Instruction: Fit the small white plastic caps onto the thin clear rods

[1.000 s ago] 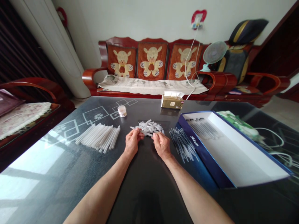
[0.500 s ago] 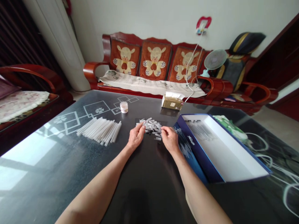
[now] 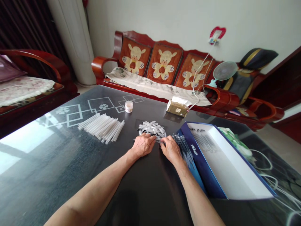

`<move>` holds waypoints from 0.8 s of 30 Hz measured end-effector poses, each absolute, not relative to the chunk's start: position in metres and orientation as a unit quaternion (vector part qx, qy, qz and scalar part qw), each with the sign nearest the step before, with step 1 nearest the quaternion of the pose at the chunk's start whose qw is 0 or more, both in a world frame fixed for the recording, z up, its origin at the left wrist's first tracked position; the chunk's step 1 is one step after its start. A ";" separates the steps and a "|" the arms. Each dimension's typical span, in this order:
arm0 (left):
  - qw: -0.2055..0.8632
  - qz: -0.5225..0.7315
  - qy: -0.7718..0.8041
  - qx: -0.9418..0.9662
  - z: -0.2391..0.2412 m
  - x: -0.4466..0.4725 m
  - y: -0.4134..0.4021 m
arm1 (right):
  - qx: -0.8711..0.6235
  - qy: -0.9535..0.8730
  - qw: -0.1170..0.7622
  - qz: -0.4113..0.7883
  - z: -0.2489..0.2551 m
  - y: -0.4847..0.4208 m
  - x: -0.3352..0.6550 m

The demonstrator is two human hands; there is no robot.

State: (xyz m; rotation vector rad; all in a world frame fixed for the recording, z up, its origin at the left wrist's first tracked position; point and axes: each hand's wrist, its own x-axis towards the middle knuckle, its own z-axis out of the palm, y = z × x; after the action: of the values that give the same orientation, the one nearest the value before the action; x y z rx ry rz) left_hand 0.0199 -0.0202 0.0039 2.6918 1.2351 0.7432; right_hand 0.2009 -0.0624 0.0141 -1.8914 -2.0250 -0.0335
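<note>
A heap of small clear and white plastic pen caps, with some black bits among them, lies on the dark table. My left hand rests palm down at the heap's near edge, fingers extended over the closest pieces. From the right side, my right hand touches the same edge, its thumb and forefinger slightly apart by a few caps. I see nothing held in either hand, though some fingertips are partly hidden. Left of the heap lies a bundle of white translucent pen barrels. Dark pen refills lie just beyond my right hand.
A blue box with white inside stands at the right, thin refills at its far end. A small round jar and a tissue box stand farther back. White cables and a green packet lie beyond the box.
Both hands have come nearer each other and closer to me, onto the heap's near edge. The left has turned palm down. The loose caps are gathered closer together, and the view has tilted.
</note>
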 end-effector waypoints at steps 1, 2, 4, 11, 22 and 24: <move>0.045 0.242 0.406 0.880 0.004 0.020 -0.020 | -0.667 -0.718 0.198 -0.011 0.014 -0.061 0.202; 0.047 0.244 0.409 0.878 0.003 0.020 -0.020 | -0.659 -0.719 0.222 -0.012 0.013 -0.061 0.202; 0.047 0.252 0.410 0.875 0.002 0.020 -0.019 | -0.634 -0.717 0.287 -0.018 0.010 -0.060 0.204; 0.050 0.280 0.413 0.865 -0.001 0.021 -0.017 | -0.594 -0.690 0.413 -0.024 0.004 -0.061 0.211; 0.049 0.290 0.403 0.867 0.000 0.021 -0.017 | -0.536 -0.724 0.433 0.042 0.006 -0.061 0.207; 0.048 0.282 0.398 0.872 0.000 0.021 -0.017 | -0.532 -0.726 0.433 0.046 0.006 -0.060 0.206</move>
State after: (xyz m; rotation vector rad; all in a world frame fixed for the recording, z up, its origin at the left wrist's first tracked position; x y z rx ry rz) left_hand 0.0211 -0.0174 0.0004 2.6587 1.2138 0.8585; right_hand 0.2058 -0.0603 0.0056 -1.3242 -1.8096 0.1136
